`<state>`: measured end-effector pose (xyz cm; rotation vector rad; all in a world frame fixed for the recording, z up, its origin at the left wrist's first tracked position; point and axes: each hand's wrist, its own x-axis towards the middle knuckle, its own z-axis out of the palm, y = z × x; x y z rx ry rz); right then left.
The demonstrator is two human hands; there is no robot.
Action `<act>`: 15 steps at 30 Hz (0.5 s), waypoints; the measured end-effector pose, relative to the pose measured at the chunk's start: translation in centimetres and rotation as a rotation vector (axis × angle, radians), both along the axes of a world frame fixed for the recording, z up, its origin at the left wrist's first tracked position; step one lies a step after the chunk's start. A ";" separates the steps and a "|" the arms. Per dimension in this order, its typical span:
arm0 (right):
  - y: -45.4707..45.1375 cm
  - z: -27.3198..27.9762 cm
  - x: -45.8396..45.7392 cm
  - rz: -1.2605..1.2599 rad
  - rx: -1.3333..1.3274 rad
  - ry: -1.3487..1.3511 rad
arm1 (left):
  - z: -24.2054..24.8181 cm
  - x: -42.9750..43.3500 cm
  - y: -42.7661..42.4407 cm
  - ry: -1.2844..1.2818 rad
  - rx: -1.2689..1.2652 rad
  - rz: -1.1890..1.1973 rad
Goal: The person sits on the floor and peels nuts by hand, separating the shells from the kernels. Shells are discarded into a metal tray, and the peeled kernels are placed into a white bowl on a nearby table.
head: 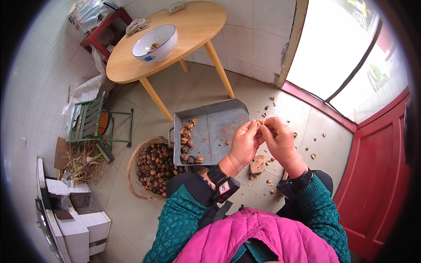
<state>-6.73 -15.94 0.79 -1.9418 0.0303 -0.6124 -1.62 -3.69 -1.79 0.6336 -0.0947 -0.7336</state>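
Note:
My left hand point(245, 141) and my right hand point(279, 139) meet at the fingertips, pinching a small piece of walnut point(260, 124) between them. Fingers cover most of the piece. Just left of my hands lies a grey metal tray point(213, 123), with several walnuts and broken shells point(186, 141) along its left side. A wicker basket point(131, 171) full of dark walnuts point(154, 167) stands beside the tray's lower left corner. Below my hands, a broken brick point(258, 165) rests on the tiled floor, shell bits around it.
An oval wooden table point(194, 19) carries a white bowl point(164, 42) with walnut kernels inside, and a grey cloth point(137, 25). At left stand a green folding chair point(87, 120) and a white tiled stove point(75, 230). A red door point(375, 177) borders the right, by a bright doorway.

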 end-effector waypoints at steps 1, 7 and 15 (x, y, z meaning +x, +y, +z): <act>0.0 0.0 0.1 0.001 0.034 0.021 | 0.0 0.2 0.1 -0.009 -0.013 0.003; -1.5 1.6 -0.5 0.195 0.851 0.311 | 1.0 0.7 0.6 0.054 -0.098 0.001; 0.5 1.0 0.1 0.144 0.293 0.072 | 0.9 0.7 0.8 0.072 -0.076 -0.018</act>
